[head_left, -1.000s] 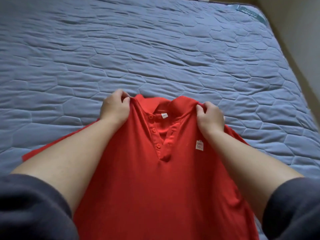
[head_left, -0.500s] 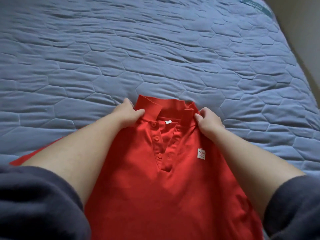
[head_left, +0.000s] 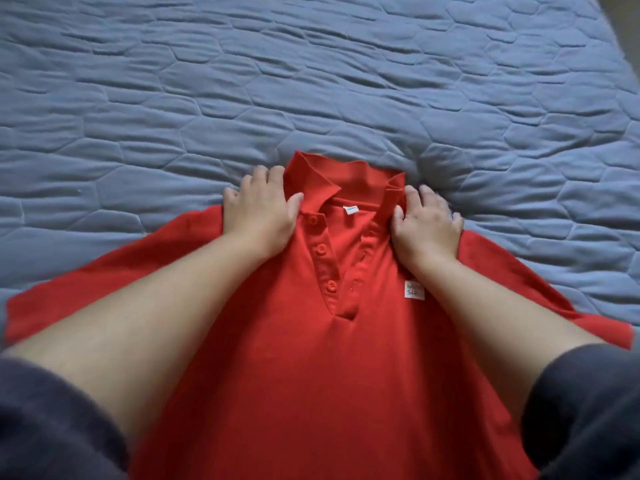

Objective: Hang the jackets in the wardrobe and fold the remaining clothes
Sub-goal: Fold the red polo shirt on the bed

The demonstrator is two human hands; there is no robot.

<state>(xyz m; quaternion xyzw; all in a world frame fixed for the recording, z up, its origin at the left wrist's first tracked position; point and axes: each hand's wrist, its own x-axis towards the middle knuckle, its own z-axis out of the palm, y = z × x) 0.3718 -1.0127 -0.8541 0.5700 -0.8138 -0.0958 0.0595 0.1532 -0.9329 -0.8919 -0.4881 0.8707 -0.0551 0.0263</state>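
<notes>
Head view: looks down along two bare forearms at a garment on a bed.
Red polo shirt (head_left: pixel 311 358): lies front up on the mattress, collar end away from the person, both short sleeves spread out to the sides.
Collar (head_left: pixel 325 174): partly raised, with a small white neck tag (head_left: pixel 350 210) showing inside.
Placket: open, with three red buttons (head_left: pixel 321 249).
Chest label (head_left: pixel 414 290): white, partly hidden by the right wrist; the print is unreadable.
Left hand (head_left: pixel 258 216): flat on the shirt's shoulder, fingers spread, thumb against the collar.
Right hand (head_left: pixel 427 230): rests on the other shoulder, thumb bent at the collar edge; whether it pinches fabric cannot be told.
Mattress (head_left: pixel 311 81): blue-grey, quilted in hexagons.
Dark sleeves (head_left: pixel 52 427): pushed up above the elbows.
</notes>
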